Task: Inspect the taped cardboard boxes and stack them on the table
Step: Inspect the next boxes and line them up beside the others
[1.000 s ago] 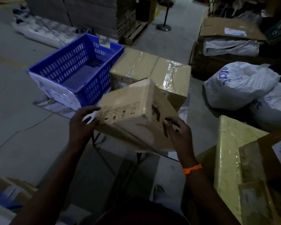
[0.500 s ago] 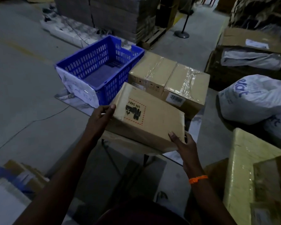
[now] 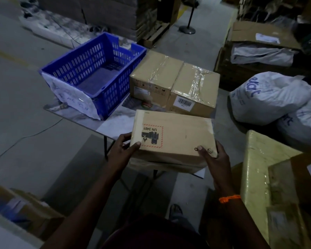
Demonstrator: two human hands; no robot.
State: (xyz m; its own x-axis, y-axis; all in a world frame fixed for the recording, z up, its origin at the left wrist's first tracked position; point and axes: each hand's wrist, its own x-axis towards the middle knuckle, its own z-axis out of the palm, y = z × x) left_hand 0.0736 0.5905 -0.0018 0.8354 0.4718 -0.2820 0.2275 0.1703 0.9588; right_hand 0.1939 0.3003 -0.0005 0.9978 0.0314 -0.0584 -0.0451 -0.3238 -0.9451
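A flat brown cardboard box [image 3: 180, 133] with a red-bordered "UN 3481" label lies level at the near edge of the table [image 3: 115, 121], on top of another box [image 3: 160, 165] whose front edge shows below it. My left hand [image 3: 123, 150] grips its near left corner, thumb on top by the label. My right hand [image 3: 213, 158] holds its near right corner, thumb on the top face. Behind it, two taped cardboard boxes [image 3: 155, 78] [image 3: 194, 88] stand side by side on the table.
A blue slotted plastic crate [image 3: 95, 72] with a paper sheet on its front fills the table's left part. White sacks [image 3: 269, 97] lie on the floor to the right. Wrapped boxes [image 3: 264, 178] stand at my near right, more cartons [image 3: 22, 207] at my near left.
The box was tilted on edge between my hands, then turned label side up. Now it lies flat and level on the lower box, with both hands still at its near corners.
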